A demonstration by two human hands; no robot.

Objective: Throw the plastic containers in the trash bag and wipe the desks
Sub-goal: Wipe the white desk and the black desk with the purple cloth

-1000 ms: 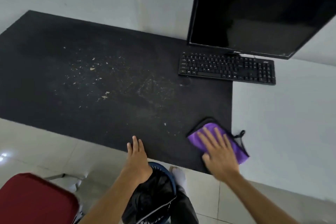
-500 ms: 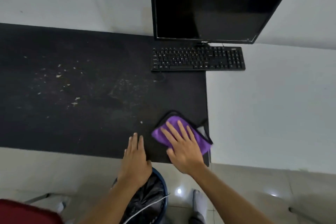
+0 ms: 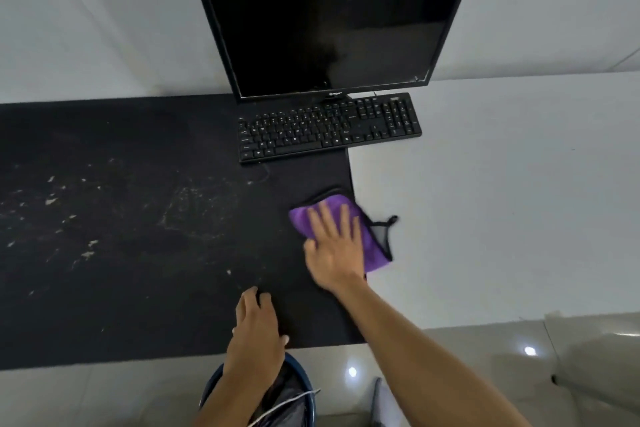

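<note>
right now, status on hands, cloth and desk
Right hand flat on purple cloth at mat edge. Left hand braced on black mat. Crumbs left; keyboard behind.

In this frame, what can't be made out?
- Head view: trash bin contents, hidden by the left hand and the bottom edge.
- Purple cloth middle, covered by the right hand, which is motion-blurred.
- Monitor top, cut off by the upper edge.
- Keyboard legends, too small.
</note>
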